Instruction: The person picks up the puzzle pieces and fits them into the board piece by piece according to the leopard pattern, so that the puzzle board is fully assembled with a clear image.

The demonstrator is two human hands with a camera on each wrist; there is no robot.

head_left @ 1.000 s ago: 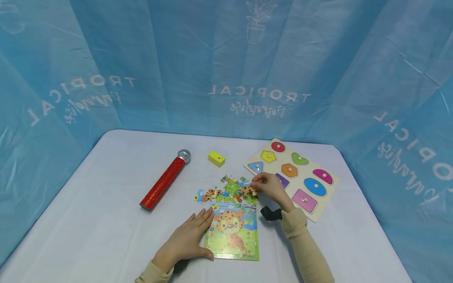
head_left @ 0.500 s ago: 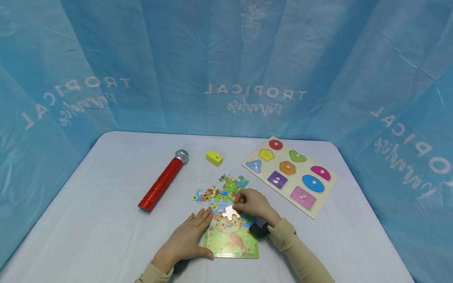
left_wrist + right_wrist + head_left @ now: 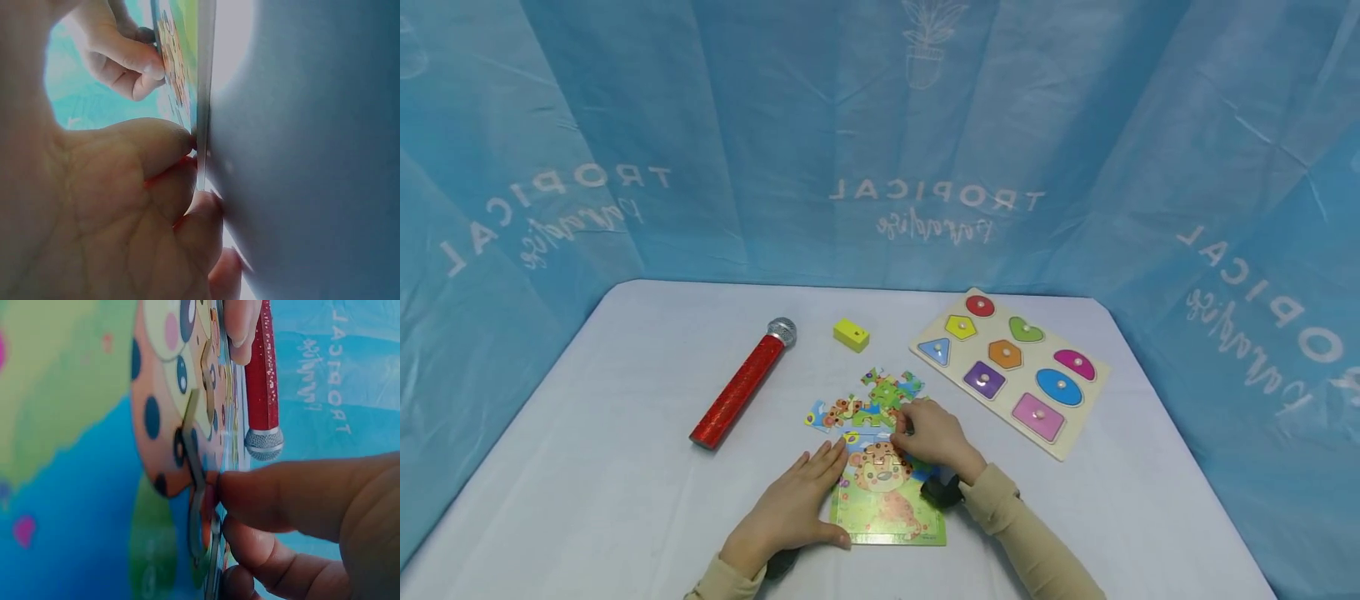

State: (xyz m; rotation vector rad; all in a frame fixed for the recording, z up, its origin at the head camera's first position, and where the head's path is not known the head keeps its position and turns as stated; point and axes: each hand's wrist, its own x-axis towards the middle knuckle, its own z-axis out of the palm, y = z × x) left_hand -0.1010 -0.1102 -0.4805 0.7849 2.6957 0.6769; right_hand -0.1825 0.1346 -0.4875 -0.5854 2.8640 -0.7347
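A puzzle board (image 3: 891, 521) printed with a spotted cub lies on the table. My left hand (image 3: 793, 507) rests against its left edge, fingers extended and thumb near the lower corner. My right hand (image 3: 931, 435) is over the board's upper part, pinching a spotted puzzle piece (image 3: 878, 452) by its edge. In the right wrist view, thumb and fingers meet at the rim of the puzzle piece (image 3: 195, 462), which lies close over the printed cub's head. Several loose puzzle pieces (image 3: 886, 393) are heaped just beyond the board, partly hidden by my right hand.
A red toy microphone (image 3: 741, 387) lies to the left. Behind the loose pieces sits a small yellow block (image 3: 852, 335). At the right back is a wooden shape board (image 3: 1026, 375) with knobbed coloured shapes. Blue curtains (image 3: 880, 125) hang behind the table (image 3: 587, 467).
My right hand took a puzzle piece from the heap and brought it down and left onto the board's upper part, turning its pale side away and spotted side up. The left hand stayed put.
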